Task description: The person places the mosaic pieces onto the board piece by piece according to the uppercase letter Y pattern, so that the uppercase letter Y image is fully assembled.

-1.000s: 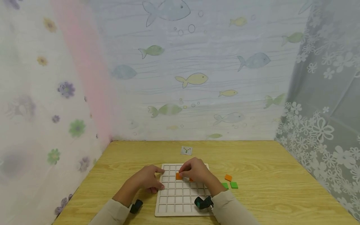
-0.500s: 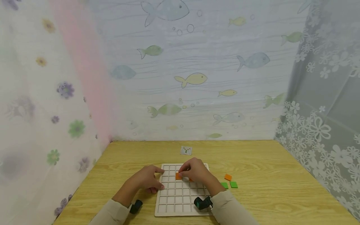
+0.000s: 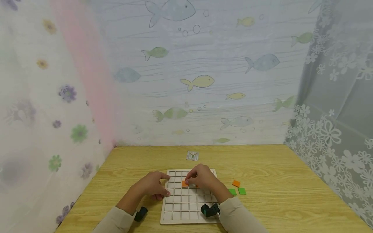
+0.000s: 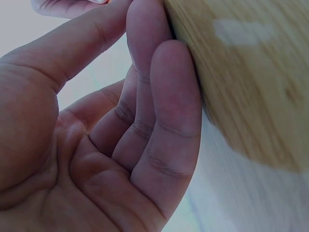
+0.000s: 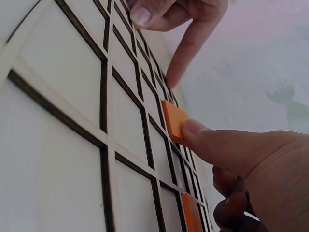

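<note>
1. While it sits tilted at a cell near the far edge of the grid board point(image 3: 186, 207), the orange tile point(image 5: 175, 120) is touched by the right hand point(image 3: 202, 178) — a fingertip presses its near edge, one side resting on a rib, probably to tip it into the cell.
2. Just nearer on the board, a second orange tile point(image 5: 190, 212) lies flat in a cell under that hand's curled fingers point(image 5: 231, 212).
3. At the board's left edge the left hand point(image 3: 152, 186) rests with relaxed fingers, gripping nothing; one fingertip point(image 5: 174, 79) touches the board, seemingly to steady it.
4. Right of the board, on the counter point(image 3: 276, 181), lie a spare orange tile point(image 3: 236, 183) and two green tiles point(image 3: 239, 191) — within reach.
5. Beyond the board lies a small pattern card point(image 3: 193, 156).
</note>
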Motion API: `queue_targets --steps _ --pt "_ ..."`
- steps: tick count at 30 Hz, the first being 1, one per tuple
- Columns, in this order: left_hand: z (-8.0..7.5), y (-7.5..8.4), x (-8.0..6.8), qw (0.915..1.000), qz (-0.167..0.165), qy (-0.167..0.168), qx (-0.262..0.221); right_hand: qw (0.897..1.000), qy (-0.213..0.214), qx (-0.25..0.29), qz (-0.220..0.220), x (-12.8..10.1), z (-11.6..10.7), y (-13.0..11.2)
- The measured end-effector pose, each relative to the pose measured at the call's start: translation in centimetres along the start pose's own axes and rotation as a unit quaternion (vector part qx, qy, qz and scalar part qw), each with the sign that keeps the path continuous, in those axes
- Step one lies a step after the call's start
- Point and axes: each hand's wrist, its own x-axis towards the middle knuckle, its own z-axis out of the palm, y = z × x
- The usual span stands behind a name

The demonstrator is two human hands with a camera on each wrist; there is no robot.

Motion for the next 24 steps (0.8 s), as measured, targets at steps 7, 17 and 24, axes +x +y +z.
queue_targets --steps 7,17,24 --pt "0.1 -0.04 0.13 0.9999 -0.004 0.006 0.01 1.0 -0.007 0.005 0.008 0.08 0.12 0.05" --pt "0.15 -0.01 0.12 0.9999 -0.006 0.007 0.008 1.0 -0.003 -0.002 0.001 -0.11 0.21 0.02" --pt "0.12 0.06 0.01 1.0 -0.005 0.006 0.006 1.0 0.0 -0.007 0.007 0.0 0.36 0.06"
